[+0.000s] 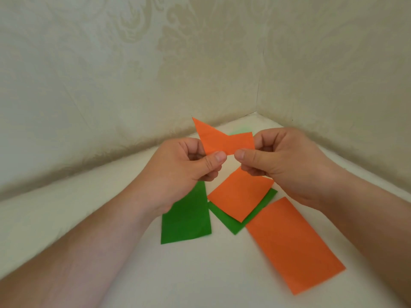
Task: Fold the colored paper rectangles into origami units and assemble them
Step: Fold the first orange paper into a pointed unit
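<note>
Both hands hold a partly folded orange paper strip (224,140) in the air above the white surface. My left hand (189,165) pinches its left part, where a pointed flap sticks up. My right hand (282,161) pinches its right end. Below them lie flat sheets: an orange rectangle (241,194) resting on a green one (231,221), a second green rectangle (189,218) to the left and a larger orange rectangle (293,245) to the right. A bit of green paper (241,130) shows behind the held strip.
The white surface (111,207) sits in a corner formed by two patterned cream walls (200,63); the walls meet just behind my hands.
</note>
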Motion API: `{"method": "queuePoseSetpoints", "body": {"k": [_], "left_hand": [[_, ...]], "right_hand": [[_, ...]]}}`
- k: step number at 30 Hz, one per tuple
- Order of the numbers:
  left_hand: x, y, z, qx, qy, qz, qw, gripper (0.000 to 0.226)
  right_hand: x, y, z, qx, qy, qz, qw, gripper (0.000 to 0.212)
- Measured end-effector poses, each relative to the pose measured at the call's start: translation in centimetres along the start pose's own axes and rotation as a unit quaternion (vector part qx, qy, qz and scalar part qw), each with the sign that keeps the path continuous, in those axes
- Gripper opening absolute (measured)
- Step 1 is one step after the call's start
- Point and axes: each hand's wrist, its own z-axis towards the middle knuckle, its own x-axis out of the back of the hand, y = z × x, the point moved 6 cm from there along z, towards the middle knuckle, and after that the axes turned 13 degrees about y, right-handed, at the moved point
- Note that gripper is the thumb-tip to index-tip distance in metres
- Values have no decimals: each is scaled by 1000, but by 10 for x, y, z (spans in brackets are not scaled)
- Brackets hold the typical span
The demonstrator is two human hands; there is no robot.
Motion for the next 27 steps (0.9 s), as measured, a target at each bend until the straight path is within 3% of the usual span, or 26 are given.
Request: {"method": "queuePoseSetpoints", "body": {"k": [5, 22, 27], "left_hand": [[2, 0, 1, 1, 1, -2, 1000, 20], [4, 3, 1, 4, 33, -36, 999, 17], [9, 4, 4, -12, 57, -23, 998, 11]], "right_hand": [[2, -4, -1, -6, -10, -23, 1000, 19], [9, -3, 2, -44, 48, 43, 997, 34], [15, -1, 6, -60, 70, 67, 993, 22]]}}
